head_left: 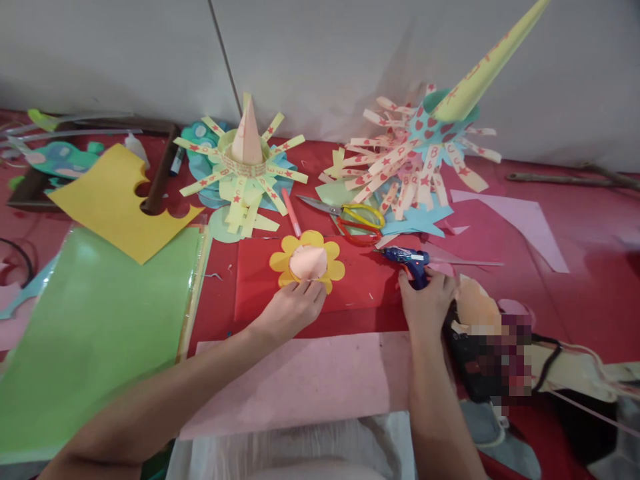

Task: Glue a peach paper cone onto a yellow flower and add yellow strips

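Observation:
A yellow paper flower (335, 270) with a pale pink paper cone (306, 260) at its centre lies on a red board (255, 293). At its front edge, by the cone's base, my left hand (295, 308) is closed with the fingertips pinching the flower; the exact contact is partly hidden. My right hand (427, 300) is closed around the handle of a blue hot glue gun (406, 256), whose nozzle points left toward the flower. A clear glue stick (465, 263) sticks out of the gun's back.
Scissors (357, 220) and a pink marker (291, 212) lie behind the flower. Two paper-strip crafts with cones, one pink (247, 140) and one tall yellow (480, 77), stand by the wall. Green sheets (110, 333) are at left; a dark device (470, 353) is at right.

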Available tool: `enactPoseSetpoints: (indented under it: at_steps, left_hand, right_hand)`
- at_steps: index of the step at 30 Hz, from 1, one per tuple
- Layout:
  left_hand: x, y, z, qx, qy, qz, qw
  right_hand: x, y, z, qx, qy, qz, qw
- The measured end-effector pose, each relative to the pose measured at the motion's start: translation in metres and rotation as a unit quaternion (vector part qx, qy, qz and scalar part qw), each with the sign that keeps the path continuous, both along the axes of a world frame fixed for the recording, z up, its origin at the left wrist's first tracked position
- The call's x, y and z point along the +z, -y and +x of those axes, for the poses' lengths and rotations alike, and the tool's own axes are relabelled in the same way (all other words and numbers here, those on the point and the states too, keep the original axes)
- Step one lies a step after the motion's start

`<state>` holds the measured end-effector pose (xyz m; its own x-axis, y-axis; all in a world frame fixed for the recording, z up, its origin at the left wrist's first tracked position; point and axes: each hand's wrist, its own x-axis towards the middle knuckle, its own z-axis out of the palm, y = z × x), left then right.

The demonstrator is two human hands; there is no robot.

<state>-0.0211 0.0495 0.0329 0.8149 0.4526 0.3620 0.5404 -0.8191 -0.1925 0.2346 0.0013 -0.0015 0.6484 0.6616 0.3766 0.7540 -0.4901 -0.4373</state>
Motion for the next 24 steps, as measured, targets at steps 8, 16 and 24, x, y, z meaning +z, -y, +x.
enactPoseSetpoints:
  at_steps: [8,16,24]
  left_hand:
    - [0.000,-0.003,-0.003,-0.005,0.011,-0.018,1.000]
    - [-0.001,-0.002,-0.005,-0.019,-0.005,-0.020,1.000]
    - [0.000,-0.002,-0.007,-0.013,0.012,-0.028,0.999]
  right_hand:
    - [0.000,-0.001,0.000,0.000,-0.023,0.000,1.000]
    - [0.015,0.001,-0.008,0.007,-0.008,0.071,0.997]
    - [0.024,0.016,-0.056,0.475,0.000,0.086,0.876]
